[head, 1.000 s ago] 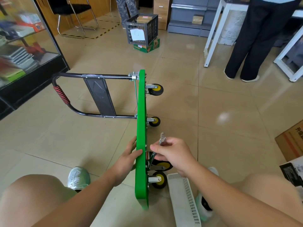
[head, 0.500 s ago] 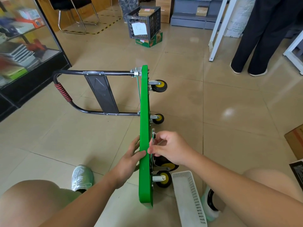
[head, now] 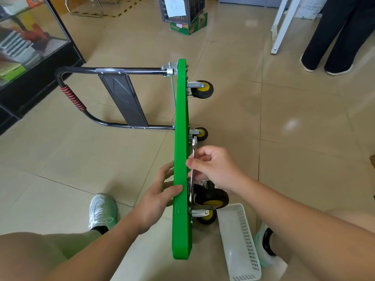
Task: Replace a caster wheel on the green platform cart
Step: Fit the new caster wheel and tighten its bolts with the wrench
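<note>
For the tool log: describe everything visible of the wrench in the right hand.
The wrench is a slim, shiny metal bar with a head at its far end. It lies close along the wheel side of the green platform, parallel to it. The right hand pinches its shaft mid-length. Its near end reaches the near caster; any bolt there is hidden.

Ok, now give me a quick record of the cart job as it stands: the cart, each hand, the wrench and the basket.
Cart: green, on edge, wheels to the right, handle sticking out left
Left hand: rests on the cart's upper edge, thumb on top
Right hand: pinches the wrench
Wrench: along the underside, lower end by the near wheel; on a bolt or not, cannot tell
Basket: white, on the floor by the near wheels
</note>
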Demonstrator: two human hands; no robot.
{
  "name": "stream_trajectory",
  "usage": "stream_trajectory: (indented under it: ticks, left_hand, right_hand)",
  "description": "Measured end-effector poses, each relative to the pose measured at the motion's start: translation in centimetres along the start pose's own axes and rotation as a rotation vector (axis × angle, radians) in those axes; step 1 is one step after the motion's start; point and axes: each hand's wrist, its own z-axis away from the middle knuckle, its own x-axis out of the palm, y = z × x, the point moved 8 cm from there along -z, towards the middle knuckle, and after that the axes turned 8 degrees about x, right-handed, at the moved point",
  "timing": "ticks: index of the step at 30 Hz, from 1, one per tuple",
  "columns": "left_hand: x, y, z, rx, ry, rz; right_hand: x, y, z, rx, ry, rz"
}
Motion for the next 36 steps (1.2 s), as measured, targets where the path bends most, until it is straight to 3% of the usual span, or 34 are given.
stream_trajectory:
  ticks: [7,17,21,27,36]
  left_hand:
    - [-0.2,0.0,-0.3,-0.001,0.027,-0.027]
    - [0.2,0.0,0.5,0.002,0.078,0.001]
    - [0.7,0.3,1.4,-0.004,0.070,0.049]
    - [1.6,1.7,3.2,-0.001,0.015,0.016]
    - [1.9,0.1,5.6,-0.038,0.071,-0.007]
  right_hand:
    - [-1.8,-1.3,2.4,-0.084,-0.032,-0.187]
    - [0.4,0.6,8.6,-0.297,0.017,-0.114]
    - [1.3,2.1,10.6,-0.357,0.118,0.058]
    - [2.9,2.5,13.8,-0.705,0.226,0.255]
    - [4.4,3.9,14.3,-0.761,0.210,0.421]
